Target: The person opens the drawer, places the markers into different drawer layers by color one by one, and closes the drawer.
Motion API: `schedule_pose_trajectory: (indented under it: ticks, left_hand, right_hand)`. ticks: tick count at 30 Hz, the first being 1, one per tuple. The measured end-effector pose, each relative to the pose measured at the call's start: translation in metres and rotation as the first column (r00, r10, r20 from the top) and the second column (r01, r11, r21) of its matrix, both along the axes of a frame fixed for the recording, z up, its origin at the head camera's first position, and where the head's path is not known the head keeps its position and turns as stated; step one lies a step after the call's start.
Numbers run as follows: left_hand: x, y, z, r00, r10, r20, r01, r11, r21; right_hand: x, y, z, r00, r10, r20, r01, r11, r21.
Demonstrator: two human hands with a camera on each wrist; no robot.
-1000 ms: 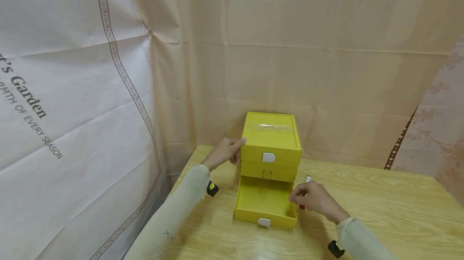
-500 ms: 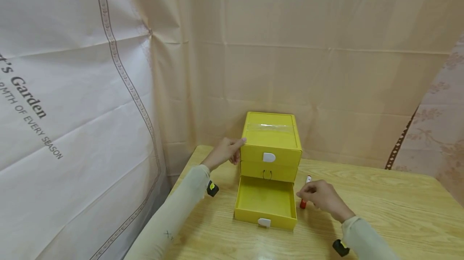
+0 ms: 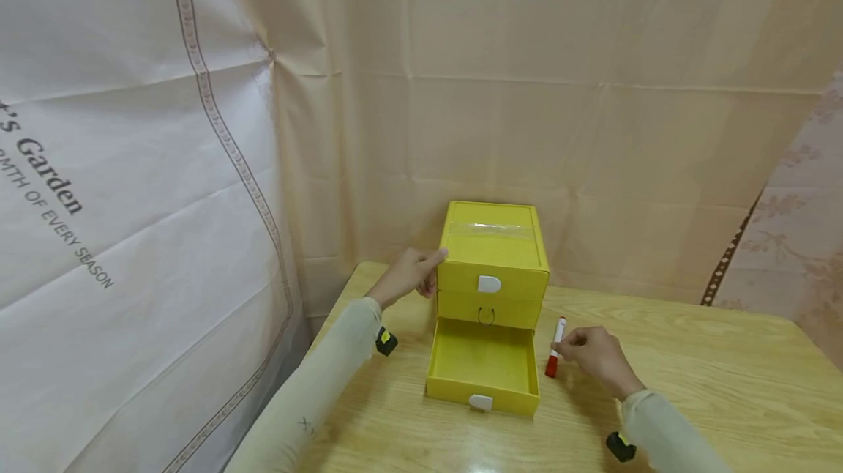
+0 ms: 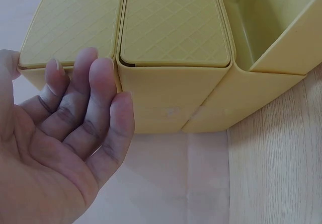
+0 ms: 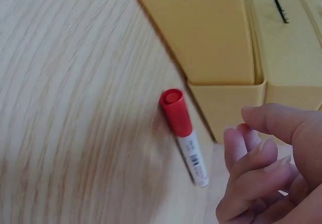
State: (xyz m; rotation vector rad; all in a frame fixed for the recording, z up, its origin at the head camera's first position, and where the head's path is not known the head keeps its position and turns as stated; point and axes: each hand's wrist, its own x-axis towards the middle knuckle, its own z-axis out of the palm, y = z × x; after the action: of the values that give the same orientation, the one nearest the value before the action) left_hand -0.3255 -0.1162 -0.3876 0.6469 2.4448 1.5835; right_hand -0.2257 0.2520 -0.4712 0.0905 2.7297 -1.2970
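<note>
A yellow drawer box (image 3: 494, 246) with three levels stands on the table. Its lowest drawer (image 3: 484, 359) is pulled out and shows a bare inside. My left hand (image 3: 411, 275) rests at the upper left edge, the thumb at the top corner and loosely bent fingers (image 4: 103, 88) against the side wall. To the right of the drawer lies a whiteboard marker (image 3: 556, 345), white with a red cap. Just right of it hovers my right hand (image 3: 596, 356), fingers loosely bent, thumb and forefinger close together. In the right wrist view a gap shows between these fingers and the marker (image 5: 183, 133).
White tabs (image 3: 489, 283) mark the top and bottom drawers; a dark wire loop (image 3: 486, 316) hangs on the middle one. Clear tape (image 3: 490, 230) crosses the box's top. Beige cloth (image 3: 494, 92) hangs behind the wooden table (image 3: 691, 370).
My right hand has moved right, from over the drawer's right wall to beside the marker, uncovering more of it. My left hand keeps its place at the box.
</note>
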Motion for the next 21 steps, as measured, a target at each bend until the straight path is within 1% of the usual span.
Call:
schedule_pose_trajectory:
  ticks: [8,13,21]
  left_hand:
    - [0.0,0.0,0.0,1.0,-0.004,0.001,0.004,1.0,-0.002]
    - [0.0,0.0,0.0,1.0,-0.011,-0.003,0.011,1.0,-0.004]
    - [0.002,0.0,0.0,1.0,-0.005,-0.003,0.005,1.0,-0.007]
  right_hand:
    - [-0.007,0.008,-0.019,0.999,-0.021,0.042,0.02,0.999,0.044]
    - [-0.011,0.008,-0.03,0.999,-0.029,0.031,0.027,0.999,0.044]
    - [-0.013,0.002,-0.031,0.997,-0.068,0.047,0.066,0.997,0.045]
